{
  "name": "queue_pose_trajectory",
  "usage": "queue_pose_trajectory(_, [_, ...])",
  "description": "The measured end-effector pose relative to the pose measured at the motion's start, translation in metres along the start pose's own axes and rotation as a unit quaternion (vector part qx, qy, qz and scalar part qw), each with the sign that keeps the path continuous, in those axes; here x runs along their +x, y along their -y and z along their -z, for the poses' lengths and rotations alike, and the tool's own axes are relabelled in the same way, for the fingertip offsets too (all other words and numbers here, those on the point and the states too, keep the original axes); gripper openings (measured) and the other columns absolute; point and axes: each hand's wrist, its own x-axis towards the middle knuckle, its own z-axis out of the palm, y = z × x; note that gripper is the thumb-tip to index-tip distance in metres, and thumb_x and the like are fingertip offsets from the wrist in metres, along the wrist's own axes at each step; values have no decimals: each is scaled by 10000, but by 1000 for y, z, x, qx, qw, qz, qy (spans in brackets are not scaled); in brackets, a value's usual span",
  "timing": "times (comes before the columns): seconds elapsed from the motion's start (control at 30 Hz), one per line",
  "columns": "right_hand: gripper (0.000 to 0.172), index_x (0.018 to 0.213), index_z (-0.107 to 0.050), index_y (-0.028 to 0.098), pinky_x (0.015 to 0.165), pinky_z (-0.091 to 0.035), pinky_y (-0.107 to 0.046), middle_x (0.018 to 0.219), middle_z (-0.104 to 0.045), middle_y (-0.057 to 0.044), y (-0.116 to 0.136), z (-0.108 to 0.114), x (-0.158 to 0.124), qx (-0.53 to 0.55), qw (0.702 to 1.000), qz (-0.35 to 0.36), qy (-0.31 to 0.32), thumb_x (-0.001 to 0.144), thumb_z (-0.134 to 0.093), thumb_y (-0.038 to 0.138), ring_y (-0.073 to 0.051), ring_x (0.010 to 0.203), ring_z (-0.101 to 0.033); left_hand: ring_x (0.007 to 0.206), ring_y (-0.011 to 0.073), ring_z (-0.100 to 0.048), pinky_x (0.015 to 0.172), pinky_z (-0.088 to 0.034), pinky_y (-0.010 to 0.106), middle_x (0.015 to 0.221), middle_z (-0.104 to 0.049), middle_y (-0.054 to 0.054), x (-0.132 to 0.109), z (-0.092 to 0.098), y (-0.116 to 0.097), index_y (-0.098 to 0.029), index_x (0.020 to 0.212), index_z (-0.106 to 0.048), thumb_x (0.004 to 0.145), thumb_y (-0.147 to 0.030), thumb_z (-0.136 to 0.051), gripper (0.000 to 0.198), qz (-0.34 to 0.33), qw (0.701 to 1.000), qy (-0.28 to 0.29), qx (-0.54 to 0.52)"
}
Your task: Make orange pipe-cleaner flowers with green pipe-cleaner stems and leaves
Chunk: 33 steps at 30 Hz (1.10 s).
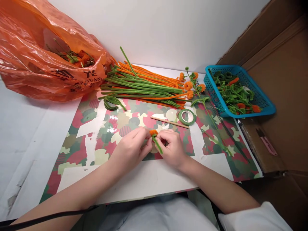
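Left hand [133, 144]: thumb and fingers pinched on the left side of a small orange chenille flower head [153, 132]. Right hand [173, 147]: fingers curled, fingertips closed on the right side of the same piece; exact contact partly hidden by the fingers. Flower head located between the two hands, above the near part of a camouflage-patterned sheet [69, 157]; a short green chenille strip [158, 146] slants from it toward the person, beside the right thumb. Just beyond the hands, a thin wooden stick [166, 121] lies on the sheet, its right end near a roll of green floral tape [187, 124]. Farther back: green chenille stems [141, 84] lying lengthwise among orange chenille stems [154, 72], with dark green leaf loops [112, 102] at their near left edge. To the right of the bundle, a flower spray [188, 85] with several orange heads on a green stalk. Right of that, a blue perforated basket [264, 109] containing green leafy pieces and some orange ones. Below the basket, a pink-handled tool [269, 145] rests on cardboard [261, 160]. Far left, on the white tabletop [36, 128], an orange plastic bag [26, 64] stands open, orange and green pieces visible inside.
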Motion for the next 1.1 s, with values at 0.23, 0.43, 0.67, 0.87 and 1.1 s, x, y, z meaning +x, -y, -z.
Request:
queue_pose_trajectory(0.23, [329, 511, -349, 199, 603, -343, -278, 474, -382, 63, 2, 4, 1, 37, 999, -4, -9, 800, -501, 156, -94, 493, -359, 660, 142, -627, 540, -460, 212, 739, -637, 25, 1, 1, -2, -188, 787, -474, 880, -97, -515, 136, 18, 999, -3, -36])
queue_pose_trajectory(0.43, [107, 735, -564, 206, 584, -409, -267, 669, -574, 14, 0, 17, 6, 70, 996, 41, -39, 837, -550, 177, -126, 610, -508, 532, 76, -554, 464, -431, 148, 645, -576, -42, 10, 11, -6, -198, 754, -469, 878, -127, -506, 147, 133, 974, 53, -177])
queue_pose_trajectory(0.67, [66, 805, -585, 213, 579, -431, -253, 742, -605, -2, 0, 13, 3, 65, 997, 38, -15, 854, -592, 170, -133, 674, -546, 566, 80, -567, 517, -451, 170, 681, -568, -51, 6, 8, -5, -209, 836, -464, 928, -162, -463, 103, 144, 971, 48, -185])
queue_pose_trajectory(0.87, [61, 807, -566, 204, 590, -435, -247, 755, -591, 9, 1, 8, 1, 163, 983, -84, -24, 866, -568, 190, -115, 656, -540, 784, 129, -631, 643, -545, 221, 891, -592, 8, 5, 5, -5, -216, 977, -530, 919, -234, -548, 64, 210, 914, 51, -344])
queue_pose_trajectory(1.1, [115, 795, -542, 204, 569, -420, -251, 743, -593, 1, 3, 3, -4, 141, 986, -77, -47, 901, -531, 248, -126, 657, -551, 763, 129, -637, 639, -589, 234, 917, -577, 15, 5, 0, -8, -207, 952, -582, 848, -228, -666, 135, 276, 862, 3, -425])
